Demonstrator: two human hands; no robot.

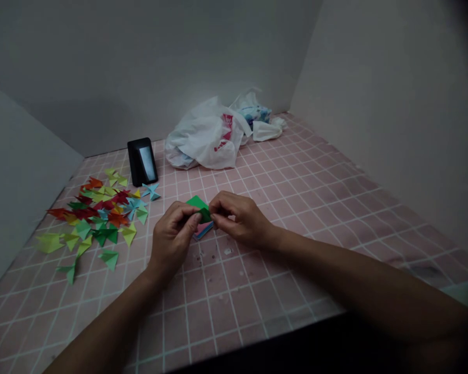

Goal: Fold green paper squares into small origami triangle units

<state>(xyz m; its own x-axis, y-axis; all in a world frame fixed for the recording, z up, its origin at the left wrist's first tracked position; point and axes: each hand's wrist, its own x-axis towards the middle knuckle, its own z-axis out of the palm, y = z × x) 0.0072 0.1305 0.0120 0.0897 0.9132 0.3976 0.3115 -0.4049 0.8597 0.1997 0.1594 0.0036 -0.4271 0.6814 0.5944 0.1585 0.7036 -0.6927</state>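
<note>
A green sheet of origami paper [197, 203] is held up between my two hands over the table. My left hand [174, 236] pinches its left edge between thumb and fingers. On the other side my right hand [239, 218] grips the right corner with thumb and forefinger. Part of the sheet looks folded, darker toward the front, and the fingers hide its edges. Just below it lies a small stack of coloured paper [203, 230], with pink and blue showing. To the left of my left hand, many folded paper pieces [107, 235] are spread in red, orange, yellow, green and blue.
A black phone-like device [142, 162] stands tilted behind the folded pieces. White plastic bags [203, 136] lie crumpled at the back, with a blue-patterned packet [257, 114] beside them. Walls enclose the pink gridded tablecloth [296, 208] at the back and sides.
</note>
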